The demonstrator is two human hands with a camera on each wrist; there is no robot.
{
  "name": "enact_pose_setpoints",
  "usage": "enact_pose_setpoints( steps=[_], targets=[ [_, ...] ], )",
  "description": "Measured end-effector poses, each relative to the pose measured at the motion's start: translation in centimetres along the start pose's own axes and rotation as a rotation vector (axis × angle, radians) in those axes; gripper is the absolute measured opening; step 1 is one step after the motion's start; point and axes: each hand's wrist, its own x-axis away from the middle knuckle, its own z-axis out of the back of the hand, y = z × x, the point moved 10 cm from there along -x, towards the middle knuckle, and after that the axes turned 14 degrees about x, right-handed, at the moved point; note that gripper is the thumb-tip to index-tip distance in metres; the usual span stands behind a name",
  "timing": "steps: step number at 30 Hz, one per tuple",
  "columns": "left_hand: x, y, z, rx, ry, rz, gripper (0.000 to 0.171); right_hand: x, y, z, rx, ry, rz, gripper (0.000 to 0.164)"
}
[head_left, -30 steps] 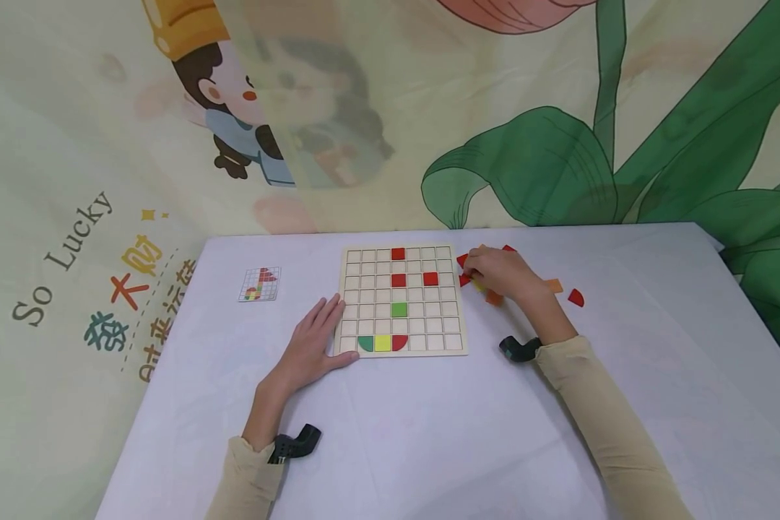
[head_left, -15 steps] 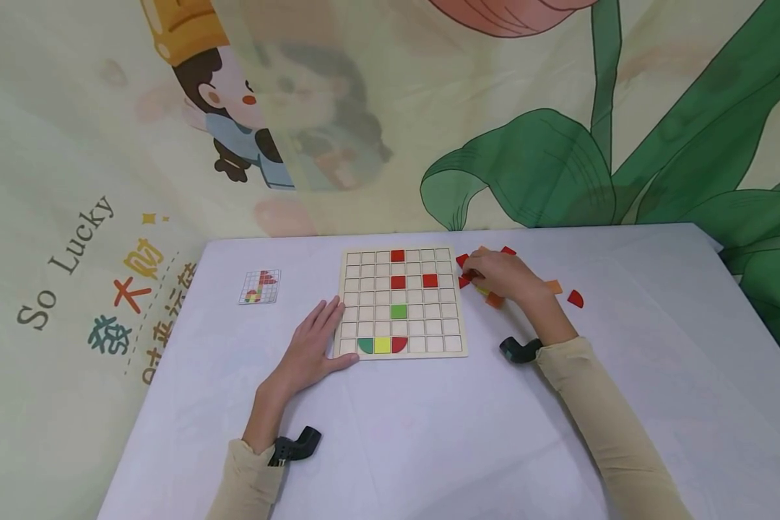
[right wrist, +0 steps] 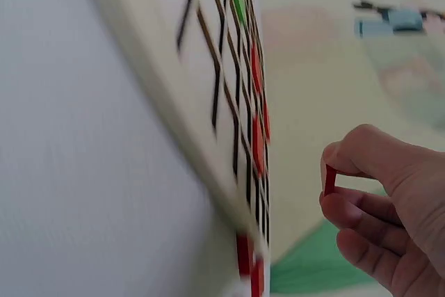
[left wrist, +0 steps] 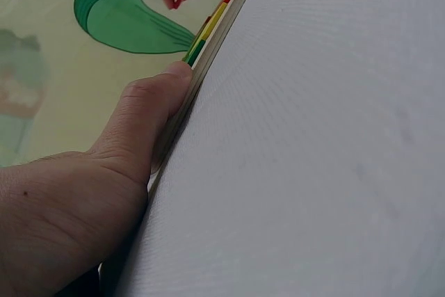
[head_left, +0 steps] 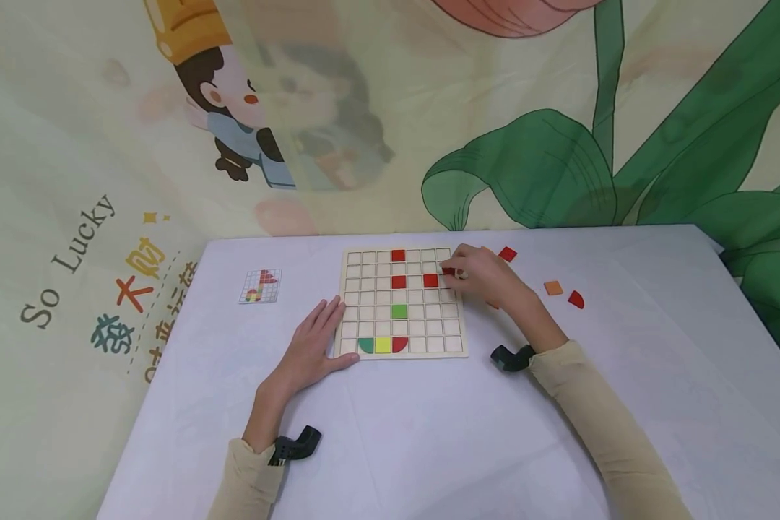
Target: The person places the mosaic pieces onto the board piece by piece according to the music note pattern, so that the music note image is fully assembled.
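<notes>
A pale wooden grid board (head_left: 369,297) lies on the white table. My left hand (head_left: 308,347) rests along its left side, fingers straight on the edge, thumb at the near corner. The right hand (head_left: 490,278) pinches a small red tile (right wrist: 329,179) between thumb and fingertip, over the board's upper right edge. In the grid sit several red squares, among them one red square (head_left: 431,280) close to the right hand, and a green square (head_left: 399,311). The near row bears a green rounded piece (head_left: 366,345), a yellow square (head_left: 382,345) and a red rounded piece (head_left: 399,344).
Loose tiles lie right of the board: a red tile (head_left: 508,253), an orange square (head_left: 553,288) and a red quarter-round piece (head_left: 576,299); others are partly hidden by the right hand. A small pattern card (head_left: 260,286) lies to the left. A printed cloth (head_left: 364,202) hangs behind the table.
The right hand has moved left from the loose tiles to the board's right edge, now with a red tile between its fingers. The left hand stays in place.
</notes>
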Motion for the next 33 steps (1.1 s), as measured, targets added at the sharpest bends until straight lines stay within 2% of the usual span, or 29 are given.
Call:
enact_pose_setpoints(
  steps=[5,9,14,19,24,33],
  targets=[
    [-0.1,0.3,0.2,0.006,0.012,-0.018,0.095,-0.3,-5.9,-0.7,-0.004,0.001,0.096,0.027],
    [-0.1,0.2,0.0,0.006,0.001,-0.006,0.095,-0.6,-10.5,-2.1,-0.008,-0.034,0.171,0.024],
    [-0.1,0.2,-0.1,0.007,-0.005,-0.006,0.095,-1.3,-13.9,-3.1,0.001,-0.033,0.222,0.016],
    [-0.2,0.2,-0.1,0.006,-0.006,-0.009,0.095,-1.8,-14.6,-3.2,0.003,0.000,0.206,0.017],
    [-0.1,0.2,0.2,-0.003,-0.007,-0.002,0.095,-2.3,-14.4,-4.0,-0.020,-0.038,0.165,0.017],
    [0.0,0.1,0.2,0.010,-0.012,0.010,0.095,-2.8,-14.4,-4.7,-0.020,-0.074,0.147,0.017]
  ],
)
